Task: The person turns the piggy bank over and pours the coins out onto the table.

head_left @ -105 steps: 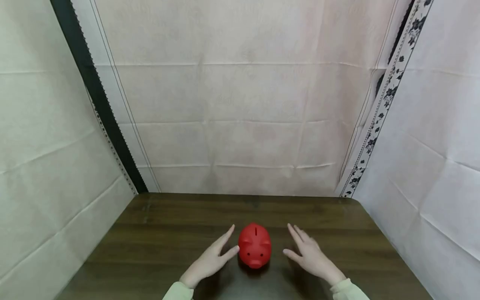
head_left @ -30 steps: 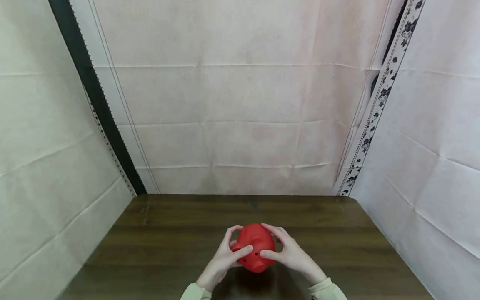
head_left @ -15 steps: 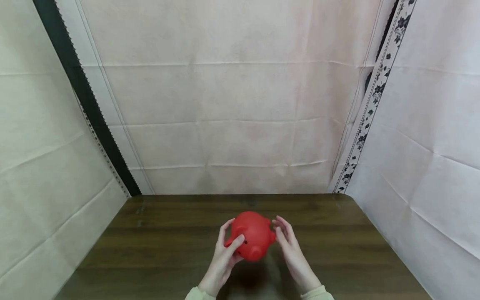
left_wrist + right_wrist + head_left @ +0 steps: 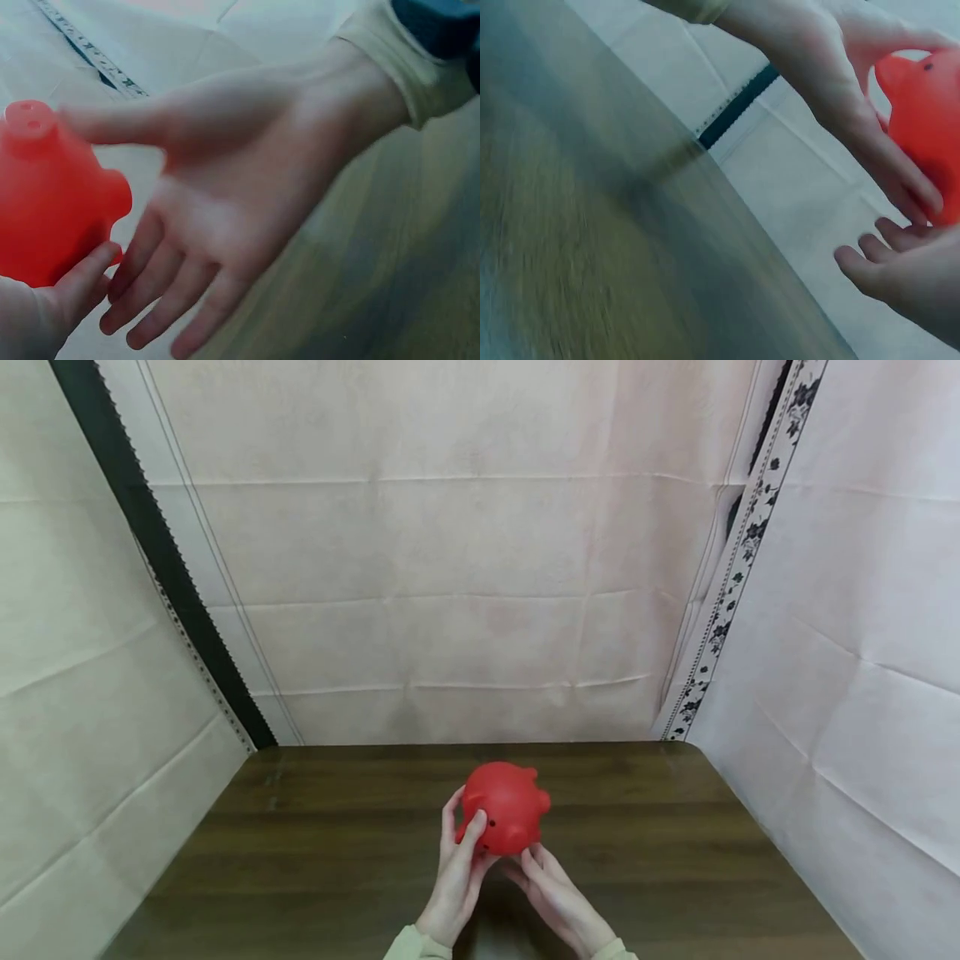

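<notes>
A dark wooden counter (image 4: 315, 852) is enclosed by pale creased sheets (image 4: 465, 568) on three sides. A red piggy bank (image 4: 504, 807) is held up above the counter's middle. It is gripped by the left hand (image 4: 459, 878), fingers curled around its side, while the right hand (image 4: 557, 897) supports it below with fingers relaxed and apart.

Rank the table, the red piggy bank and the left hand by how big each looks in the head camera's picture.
1. Table, by far the largest.
2. Red piggy bank and left hand: these look about alike, and the bank is held up nearer the camera, so I would not rank them.
</notes>
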Demonstrator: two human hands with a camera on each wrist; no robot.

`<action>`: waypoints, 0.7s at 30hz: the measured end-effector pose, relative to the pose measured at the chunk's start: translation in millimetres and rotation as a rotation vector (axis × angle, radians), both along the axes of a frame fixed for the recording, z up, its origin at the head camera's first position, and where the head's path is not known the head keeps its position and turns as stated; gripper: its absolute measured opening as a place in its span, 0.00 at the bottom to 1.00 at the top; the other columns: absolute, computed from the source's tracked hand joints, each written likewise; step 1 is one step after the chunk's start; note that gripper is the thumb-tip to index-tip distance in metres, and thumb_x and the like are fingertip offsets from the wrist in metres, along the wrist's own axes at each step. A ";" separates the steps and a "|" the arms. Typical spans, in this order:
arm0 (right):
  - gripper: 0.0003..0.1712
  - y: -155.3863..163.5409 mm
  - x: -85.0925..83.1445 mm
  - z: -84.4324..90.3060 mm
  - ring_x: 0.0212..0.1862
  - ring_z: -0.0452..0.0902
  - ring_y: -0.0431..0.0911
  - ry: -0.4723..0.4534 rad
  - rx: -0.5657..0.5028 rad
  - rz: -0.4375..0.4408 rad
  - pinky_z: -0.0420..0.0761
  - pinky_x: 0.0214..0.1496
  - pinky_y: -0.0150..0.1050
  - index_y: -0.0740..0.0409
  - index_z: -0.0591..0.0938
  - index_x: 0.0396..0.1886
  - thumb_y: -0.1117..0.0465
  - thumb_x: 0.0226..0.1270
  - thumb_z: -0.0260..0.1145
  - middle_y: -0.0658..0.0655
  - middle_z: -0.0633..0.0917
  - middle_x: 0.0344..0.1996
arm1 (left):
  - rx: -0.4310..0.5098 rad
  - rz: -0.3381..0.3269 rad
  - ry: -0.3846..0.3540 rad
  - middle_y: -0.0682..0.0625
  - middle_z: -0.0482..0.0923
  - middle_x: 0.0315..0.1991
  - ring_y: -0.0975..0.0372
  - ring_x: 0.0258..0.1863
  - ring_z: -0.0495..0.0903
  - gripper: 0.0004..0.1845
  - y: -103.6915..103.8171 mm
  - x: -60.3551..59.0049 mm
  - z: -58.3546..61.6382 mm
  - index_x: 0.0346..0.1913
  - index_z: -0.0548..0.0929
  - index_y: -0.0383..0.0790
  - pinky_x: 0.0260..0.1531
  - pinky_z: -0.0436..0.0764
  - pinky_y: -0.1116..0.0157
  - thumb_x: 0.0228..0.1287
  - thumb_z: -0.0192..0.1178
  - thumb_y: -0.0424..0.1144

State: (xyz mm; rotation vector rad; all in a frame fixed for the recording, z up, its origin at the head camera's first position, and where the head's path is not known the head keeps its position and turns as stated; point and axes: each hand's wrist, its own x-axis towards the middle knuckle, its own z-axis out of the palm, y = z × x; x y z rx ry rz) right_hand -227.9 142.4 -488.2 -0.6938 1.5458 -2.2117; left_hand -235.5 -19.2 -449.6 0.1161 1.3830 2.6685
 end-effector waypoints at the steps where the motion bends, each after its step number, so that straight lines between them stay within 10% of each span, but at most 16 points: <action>1: 0.39 -2.6 -0.2 1.0 0.67 0.64 0.27 -0.011 0.007 -0.025 0.56 0.78 0.41 0.70 0.40 0.75 0.50 0.79 0.41 0.36 0.67 0.64 | -0.008 0.004 0.001 0.44 0.58 0.68 0.52 0.61 0.71 0.34 0.4 0.0 -0.6 0.71 0.53 0.56 0.56 0.81 0.61 0.69 0.57 0.49; 4: 0.40 -8.6 0.9 2.8 0.66 0.64 0.24 -0.015 0.041 -0.063 0.49 0.80 0.46 0.70 0.38 0.75 0.50 0.79 0.42 0.34 0.66 0.64 | -0.040 0.014 0.012 0.44 0.57 0.70 0.53 0.62 0.69 0.34 -0.7 -0.2 -3.3 0.72 0.52 0.55 0.59 0.78 0.62 0.69 0.56 0.50; 11: 0.38 -11.7 4.7 1.8 0.65 0.68 0.27 0.042 0.030 -0.157 0.64 0.66 0.21 0.70 0.43 0.73 0.52 0.78 0.46 0.33 0.70 0.62 | -0.258 0.012 0.118 0.44 0.63 0.70 0.55 0.65 0.66 0.32 -10.2 -0.4 -9.4 0.73 0.54 0.49 0.69 0.64 0.48 0.71 0.53 0.48; 21: 0.38 -6.7 0.2 6.9 0.61 0.75 0.34 0.029 -0.108 -0.234 0.75 0.64 0.31 0.60 0.38 0.74 0.54 0.79 0.48 0.41 0.69 0.62 | -0.459 -0.090 0.255 0.36 0.54 0.74 0.46 0.72 0.59 0.38 -22.4 -1.7 -22.2 0.77 0.47 0.42 0.69 0.66 0.50 0.73 0.52 0.45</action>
